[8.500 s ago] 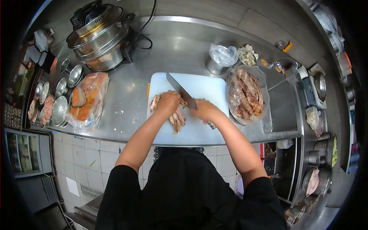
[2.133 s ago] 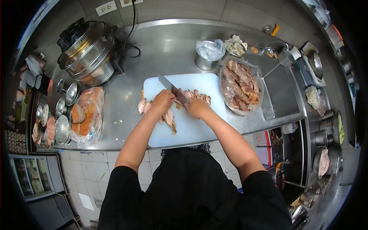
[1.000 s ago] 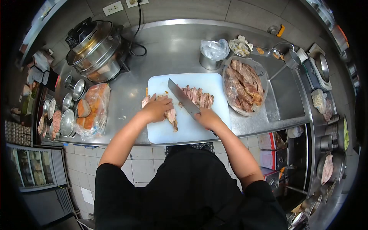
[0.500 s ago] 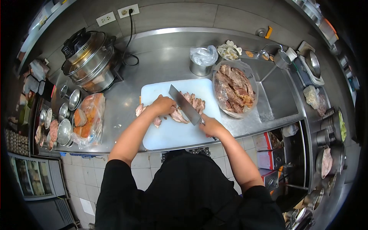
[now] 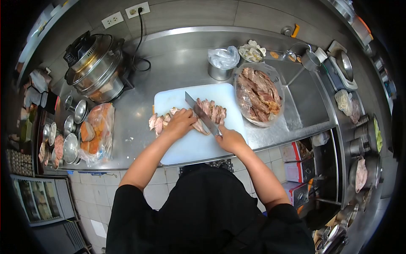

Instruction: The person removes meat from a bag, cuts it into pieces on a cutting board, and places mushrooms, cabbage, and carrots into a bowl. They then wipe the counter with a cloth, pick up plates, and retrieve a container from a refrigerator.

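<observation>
My right hand point(image 5: 231, 140) is wrapped round the handle of a cleaver point(image 5: 200, 111), whose broad blade points away and to the left over the white cutting board point(image 5: 182, 149). Curled fingers of my left hand point(image 5: 181, 122) press on a piece of raw meat point(image 5: 200, 126) just left of the blade. Cut meat strips point(image 5: 216, 112) lie bunched on the blade's right side. More pale raw meat pieces point(image 5: 157, 122) rest at the board's left edge, partly behind my left hand. The blade's lower edge is too small to make out against the meat.
Right of the board stands a plastic-lined container of meat point(image 5: 259, 95), beside a sink point(image 5: 302, 101). Behind it are a metal pot with a plastic bag point(image 5: 221, 63) and a bowl of scraps point(image 5: 251, 53). Leftward are a bagged orange food point(image 5: 98, 131), metal bowls point(image 5: 71, 147) and a large cooker point(image 5: 97, 67).
My left hand has shifted slightly down, uncovering more meat pieces at the board's left. The cleaver has moved slightly left, still in my right hand. The whole view has shifted a little.
</observation>
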Demonstrator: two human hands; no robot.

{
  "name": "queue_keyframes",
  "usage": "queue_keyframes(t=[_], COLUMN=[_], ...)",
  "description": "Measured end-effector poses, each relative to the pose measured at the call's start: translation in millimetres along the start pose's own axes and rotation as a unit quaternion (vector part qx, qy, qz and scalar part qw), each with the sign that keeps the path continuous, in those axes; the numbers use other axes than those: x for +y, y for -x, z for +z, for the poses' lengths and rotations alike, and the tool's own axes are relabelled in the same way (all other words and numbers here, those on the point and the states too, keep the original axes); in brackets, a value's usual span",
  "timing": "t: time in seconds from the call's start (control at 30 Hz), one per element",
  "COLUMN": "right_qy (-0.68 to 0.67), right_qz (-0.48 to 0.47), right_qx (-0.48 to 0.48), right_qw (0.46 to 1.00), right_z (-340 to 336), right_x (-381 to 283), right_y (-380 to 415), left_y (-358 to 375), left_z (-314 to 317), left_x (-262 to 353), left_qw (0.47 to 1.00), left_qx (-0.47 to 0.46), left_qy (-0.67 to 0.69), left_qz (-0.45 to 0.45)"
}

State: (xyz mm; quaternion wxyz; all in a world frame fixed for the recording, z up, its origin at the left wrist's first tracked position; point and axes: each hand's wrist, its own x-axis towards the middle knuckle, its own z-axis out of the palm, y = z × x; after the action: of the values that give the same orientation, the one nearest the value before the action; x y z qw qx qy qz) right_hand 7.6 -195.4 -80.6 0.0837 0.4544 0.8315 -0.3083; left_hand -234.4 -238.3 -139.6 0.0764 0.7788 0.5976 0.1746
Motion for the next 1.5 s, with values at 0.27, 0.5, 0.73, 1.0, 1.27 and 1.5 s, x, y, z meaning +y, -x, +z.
queue_keyframes(t=[0.27,0.5,0.73,1.0,1.27,1.5], right_qy=[0.036,0.012,0.014,-0.009,-0.021,-0.011], right_qz=[0.000,-0.004,0.016,0.047,0.037,0.052], right_qx=[0.000,0.040,0.000,-0.017,0.025,0.072], right_qw=[0.999,0.999,1.000,0.999,0.999,0.996], right_z=[-19.9,-11.4,-15.7,-9.7,8.3,9.1], right_x=[-11.3,-16.7,-25.6,-26.5,-15.9,-28.0], right_y=[33.2,28.0,31.1,28.4,24.6,35.1], left_y=[-4.2,-6.4,-8.9,4.0,19.7,5.0], left_z=[-7.2,-7.3,-13.3,-16.5,-70.9,-12.8], left_x=[-8.6,-15.7,-16.2,-41.9,-44.6,-25.1], left_qw=[0.998,0.998,0.996,0.993,0.978,0.996], left_qx=[-0.030,0.017,-0.025,0.012,-0.180,0.010], left_qy=[0.045,0.021,0.003,0.061,0.066,0.076], left_qz=[-0.025,-0.060,-0.090,-0.101,-0.088,0.042])
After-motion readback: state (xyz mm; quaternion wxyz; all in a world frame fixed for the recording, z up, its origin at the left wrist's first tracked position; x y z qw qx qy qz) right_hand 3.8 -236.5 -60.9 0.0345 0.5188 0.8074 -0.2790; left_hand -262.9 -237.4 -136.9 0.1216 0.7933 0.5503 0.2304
